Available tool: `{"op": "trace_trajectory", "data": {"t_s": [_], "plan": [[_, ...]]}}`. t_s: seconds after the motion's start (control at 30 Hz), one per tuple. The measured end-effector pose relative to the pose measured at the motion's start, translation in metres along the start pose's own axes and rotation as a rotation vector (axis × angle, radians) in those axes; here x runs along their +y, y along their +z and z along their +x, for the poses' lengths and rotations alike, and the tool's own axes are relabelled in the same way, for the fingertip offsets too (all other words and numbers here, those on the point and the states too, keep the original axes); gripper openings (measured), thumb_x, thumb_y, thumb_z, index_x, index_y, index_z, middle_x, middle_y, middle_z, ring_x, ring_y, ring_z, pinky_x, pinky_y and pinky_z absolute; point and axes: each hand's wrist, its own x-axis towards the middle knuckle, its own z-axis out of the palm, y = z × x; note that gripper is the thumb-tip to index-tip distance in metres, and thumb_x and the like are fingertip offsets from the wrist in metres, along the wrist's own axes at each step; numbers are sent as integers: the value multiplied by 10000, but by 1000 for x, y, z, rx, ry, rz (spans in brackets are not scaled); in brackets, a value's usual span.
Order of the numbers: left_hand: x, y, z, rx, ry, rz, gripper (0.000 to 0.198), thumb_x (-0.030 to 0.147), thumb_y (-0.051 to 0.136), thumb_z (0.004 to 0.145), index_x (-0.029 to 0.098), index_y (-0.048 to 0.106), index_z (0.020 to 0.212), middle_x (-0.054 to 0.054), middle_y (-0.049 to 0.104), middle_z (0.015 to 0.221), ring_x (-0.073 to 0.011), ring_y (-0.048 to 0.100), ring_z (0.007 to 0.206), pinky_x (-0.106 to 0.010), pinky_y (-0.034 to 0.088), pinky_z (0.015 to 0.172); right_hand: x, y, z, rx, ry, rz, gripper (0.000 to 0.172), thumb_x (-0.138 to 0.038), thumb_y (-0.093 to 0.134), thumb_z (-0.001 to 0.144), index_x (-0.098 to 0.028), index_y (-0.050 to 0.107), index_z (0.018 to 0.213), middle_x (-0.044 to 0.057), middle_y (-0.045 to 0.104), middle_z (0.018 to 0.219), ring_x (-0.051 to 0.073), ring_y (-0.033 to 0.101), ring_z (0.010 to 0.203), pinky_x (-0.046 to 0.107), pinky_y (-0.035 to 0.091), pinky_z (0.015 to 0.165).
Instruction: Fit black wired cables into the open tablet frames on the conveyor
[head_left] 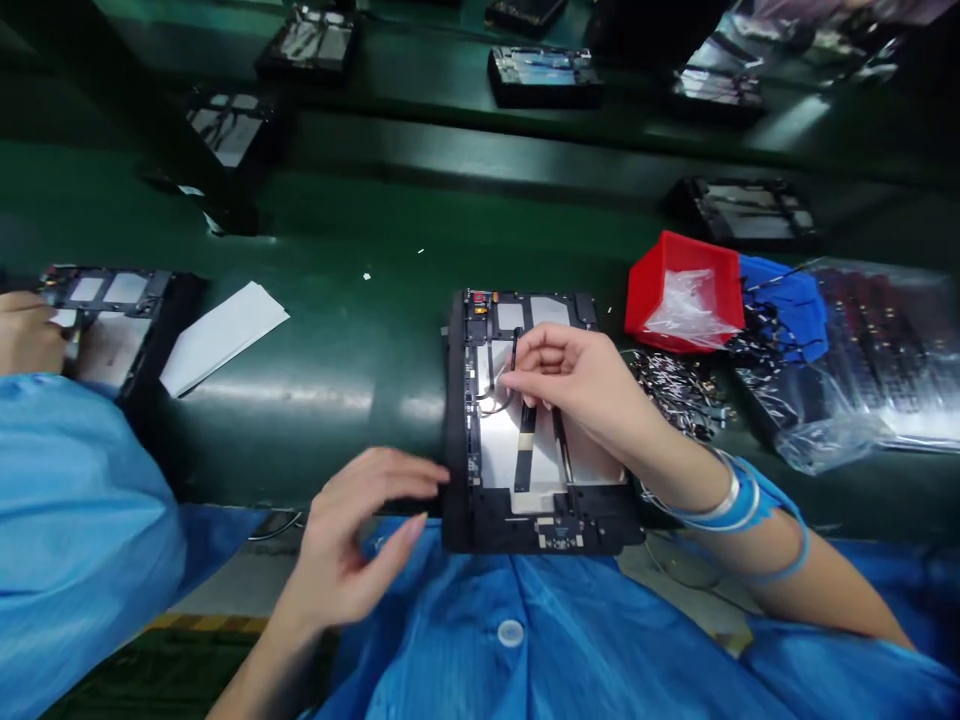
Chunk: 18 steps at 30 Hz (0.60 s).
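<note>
Head camera view: a flat black tablet frame (544, 520) lies on a dark green conveyor belt (337, 440) at lower centre of the picture, its silvery inner panel (499, 440) crossed by a flat black ribbon cable (525, 445). The person's right hand (570, 380) is above the panel, thumb and forefinger pinched closed on a thin black wire (514, 360). Their left hand (367, 530) is open with the fingers spread, its fingertips (435, 478) at the frame's left edge, holding nothing. To the right, a red plastic bin (682, 285) holding a clear plastic bag (686, 305) stands behind a heap of small metal parts (675, 390). At far left, a co-worker's hand (30, 335) rests on a second black tablet frame (120, 320), near a stack of white paper sheets (221, 335). More black frames (544, 78) line a belt along the top of the picture.
</note>
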Motion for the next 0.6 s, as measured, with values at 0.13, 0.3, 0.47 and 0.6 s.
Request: {"op": "trace_trajectory", "data": {"t_s": [0.13, 0.3, 0.47, 0.6], "plan": [[-22, 7, 27, 33, 285, 403, 377, 168, 645, 798, 236, 653, 1168, -120, 656, 1248, -295, 617, 1097, -441, 426, 971, 4, 4, 10, 18, 3, -75, 319, -332, 831, 617, -178, 575, 728, -41, 617, 597, 74, 539, 477, 242, 462, 483], [-37, 10, 40, -76, 373, 577, 446, 297, 593, 850, 247, 595, 1293, -144, 580, 1352, -323, 572, 1171, -444, 416, 944, 7, 7, 10, 32, -68, -222, 259, -307, 806, 653, -180, 589, 716, -26, 625, 615, 101, 577, 557, 257, 468, 531], [-39, 12, 41, -60, 475, 722, 382, 323, 586, 870, 191, 620, 1227, -192, 607, 1300, -327, 604, 1122, -428, 410, 904, 3, 6, 7, 40, -70, -281, 209, -323, 754, 722, -175, 606, 715, -6, 650, 639, 110, 591, 572, 258, 465, 537], [-36, 15, 44, -16, 550, 817, 302, 291, 524, 911, 129, 628, 1145, -222, 641, 1231, -331, 626, 1074, -442, 423, 863, -5, -2, 11, 32, -70, -467, 175, -316, 735, 743, -164, 658, 703, 15, 672, 671, 108, 566, 587, 255, 435, 543]]}}
